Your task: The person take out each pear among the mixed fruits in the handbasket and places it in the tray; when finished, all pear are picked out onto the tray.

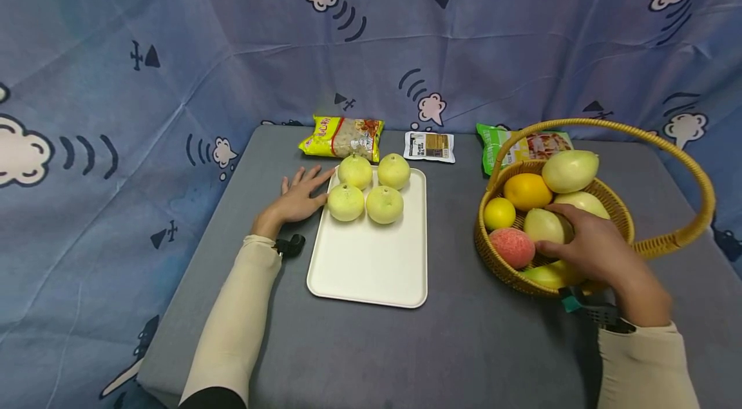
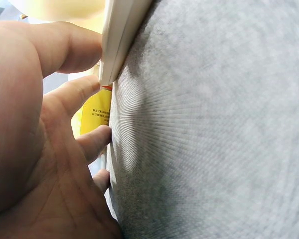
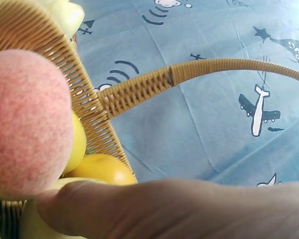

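Observation:
My left hand (image 1: 298, 196) lies with fingers spread at the left edge of a white tray (image 1: 365, 261). In the left wrist view its thumb and forefinger touch the tray's rim (image 2: 117, 45). Several round pale green fruits (image 1: 385, 205) sit at the tray's far end. Inside a wicker basket (image 1: 484, 245), my right hand (image 1: 597, 248) grips a pale green fruit (image 1: 543, 226) between thumb and fingers. Beside that fruit are a pink peach (image 1: 512, 248), a lemon (image 1: 499, 213), an orange (image 1: 527, 191), a banana (image 1: 551, 275) and more pale green fruits (image 1: 570, 171). The right fingertips are partly hidden.
The basket's tall handle (image 1: 704, 183) arches over its right side. Along the back of the grey table (image 1: 464, 344) lie a yellow food packet (image 1: 342, 137), a small white-and-brown sachet (image 1: 429, 146) and a green packet (image 1: 490, 146). A blue patterned cloth (image 1: 371, 22) hangs behind.

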